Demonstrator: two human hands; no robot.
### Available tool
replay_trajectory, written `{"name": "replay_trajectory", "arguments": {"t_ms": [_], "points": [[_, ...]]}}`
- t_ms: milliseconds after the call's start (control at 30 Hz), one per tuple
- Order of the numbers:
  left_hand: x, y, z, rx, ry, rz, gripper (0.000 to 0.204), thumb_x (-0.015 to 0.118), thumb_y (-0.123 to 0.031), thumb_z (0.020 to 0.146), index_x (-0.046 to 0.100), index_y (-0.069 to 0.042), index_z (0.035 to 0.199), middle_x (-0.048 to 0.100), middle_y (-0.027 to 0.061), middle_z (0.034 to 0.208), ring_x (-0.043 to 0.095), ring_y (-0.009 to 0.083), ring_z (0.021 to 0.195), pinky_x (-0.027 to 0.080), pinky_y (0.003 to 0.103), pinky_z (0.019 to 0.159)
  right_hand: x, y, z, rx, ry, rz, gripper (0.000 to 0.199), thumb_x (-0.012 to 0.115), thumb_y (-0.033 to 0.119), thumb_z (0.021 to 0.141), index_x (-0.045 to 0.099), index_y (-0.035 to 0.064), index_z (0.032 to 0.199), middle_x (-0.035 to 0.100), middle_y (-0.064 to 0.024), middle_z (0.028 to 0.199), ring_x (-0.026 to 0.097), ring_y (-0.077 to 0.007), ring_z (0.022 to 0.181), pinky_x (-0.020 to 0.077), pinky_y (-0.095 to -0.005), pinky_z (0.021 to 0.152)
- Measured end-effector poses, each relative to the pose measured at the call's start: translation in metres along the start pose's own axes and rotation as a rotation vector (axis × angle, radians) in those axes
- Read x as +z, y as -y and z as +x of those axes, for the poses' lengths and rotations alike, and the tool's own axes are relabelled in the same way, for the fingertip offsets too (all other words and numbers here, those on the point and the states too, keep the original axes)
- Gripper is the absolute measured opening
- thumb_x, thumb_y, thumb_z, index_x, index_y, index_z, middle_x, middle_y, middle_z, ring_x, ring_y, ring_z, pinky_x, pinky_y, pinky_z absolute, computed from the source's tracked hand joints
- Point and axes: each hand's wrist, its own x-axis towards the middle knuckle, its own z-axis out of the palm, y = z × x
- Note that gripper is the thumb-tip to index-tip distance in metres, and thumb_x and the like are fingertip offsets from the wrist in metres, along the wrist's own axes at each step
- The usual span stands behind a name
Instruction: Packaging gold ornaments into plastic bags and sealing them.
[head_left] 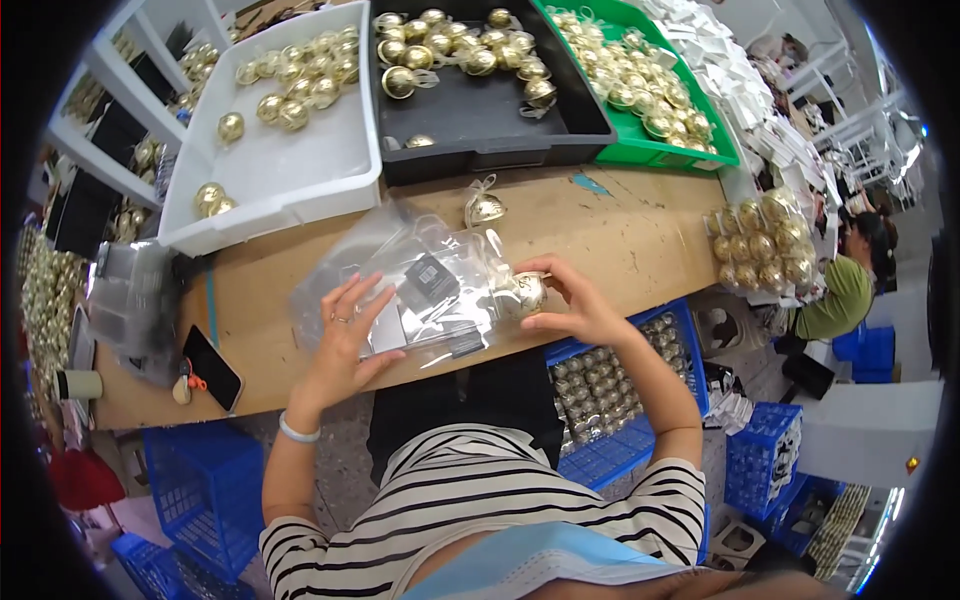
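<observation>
My right hand [572, 303] grips a shiny gold ball ornament [524, 292] at the mouth of a clear plastic bag [440, 285] on the wooden table [640, 240]. My left hand [345, 335] lies flat on the left part of that bag, fingers spread, pressing it down. A dark card shows through the plastic. Another gold ornament with a ribbon loop [486, 208] lies on the table just beyond the bag.
A white tray [300, 170], a black tray [480, 110] and a green tray [650, 150] at the far edge hold several gold ornaments. A phone [212, 367] lies at the left. Blue crates [610, 400] stand beside my legs. A person in green [840, 290] sits at the right.
</observation>
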Motion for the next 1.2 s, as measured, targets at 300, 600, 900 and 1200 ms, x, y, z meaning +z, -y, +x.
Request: {"name": "replay_trajectory", "arguments": {"t_ms": [300,600,900,1200], "points": [[-0.004,0.008,-0.003,0.043,0.031,-0.128,0.087,0.085,-0.024,0.073,0.049,-0.010,0.150,0.041,0.0105,0.158,0.030,0.0375,0.147,0.027,0.050,0.120,0.029,0.013,0.061,-0.143,0.360,-0.042,0.067,0.091,0.019,0.075,0.061,0.0075,0.133,0.065,-0.0060,0.127,0.062,-0.0157,0.112,0.0525,-0.0329,0.095],[0.006,0.010,-0.007,-0.026,-0.054,-0.075,0.085,0.084,-0.018,0.076,0.047,-0.007,0.151,0.041,0.0085,0.159,0.033,0.0357,0.145,0.031,0.046,0.118,0.127,0.017,0.115,-0.136,-0.048,-0.030,0.056,0.091,0.016,0.074,0.067,0.0011,0.122,0.074,-0.0075,0.097,0.071,-0.0109,0.074,0.0553,-0.0257,0.064],[0.011,0.010,-0.005,0.024,-0.061,-0.021,0.080,0.083,-0.016,0.075,0.052,-0.008,0.148,0.047,0.0068,0.156,0.036,0.0355,0.143,0.033,0.043,0.117,0.124,-0.004,0.133,-0.037,0.076,0.323,0.039,0.072,0.001,0.092,0.064,-0.0029,0.129,0.073,-0.0112,0.111,0.072,-0.0123,0.087,0.0581,-0.0248,0.081],[0.005,0.005,-0.004,-0.014,-0.046,0.033,0.083,0.083,-0.013,0.071,0.052,-0.010,0.148,0.047,0.0039,0.156,0.040,0.0313,0.141,0.036,0.044,0.111,-0.032,0.008,0.078,0.523,0.209,-0.137,0.059,0.077,0.012,0.088,0.054,0.0039,0.142,0.065,-0.0156,0.128,0.064,-0.0265,0.114,0.0520,-0.0363,0.095]]}}
